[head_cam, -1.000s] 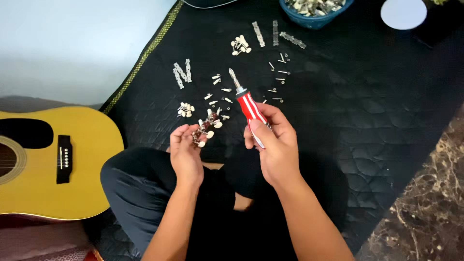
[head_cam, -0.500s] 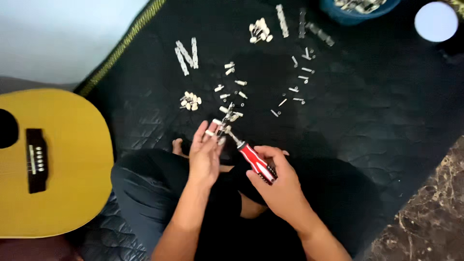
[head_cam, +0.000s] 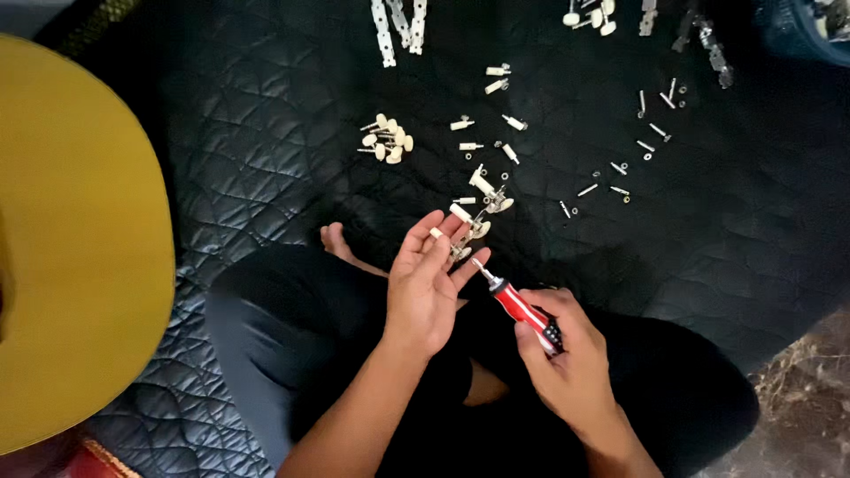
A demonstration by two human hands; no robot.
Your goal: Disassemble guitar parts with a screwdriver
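My left hand (head_cam: 427, 288) holds a guitar tuning-machine strip (head_cam: 472, 221) with cream knobs, fingers stretched along it. My right hand (head_cam: 569, 361) grips a red-handled screwdriver (head_cam: 520, 305) whose tip points up-left at the lower end of the strip. Both hands hover over my crossed legs in dark trousers (head_cam: 292, 345). A bare foot (head_cam: 336, 239) shows just left of my left hand.
On the black quilted mat (head_cam: 266, 159) lie a cluster of cream tuner knobs (head_cam: 387, 140), loose pegs (head_cam: 496, 80), small screws and washers (head_cam: 620, 168) and white strips (head_cam: 398, 22). A yellow acoustic guitar body (head_cam: 80, 257) fills the left side. A blue bowl (head_cam: 810, 31) sits top right.
The view has drawn closer and shifted right, so the guitar fills more of the left edge. The screwdriver tip now points at the strip's lower end; my right hand sits lower.
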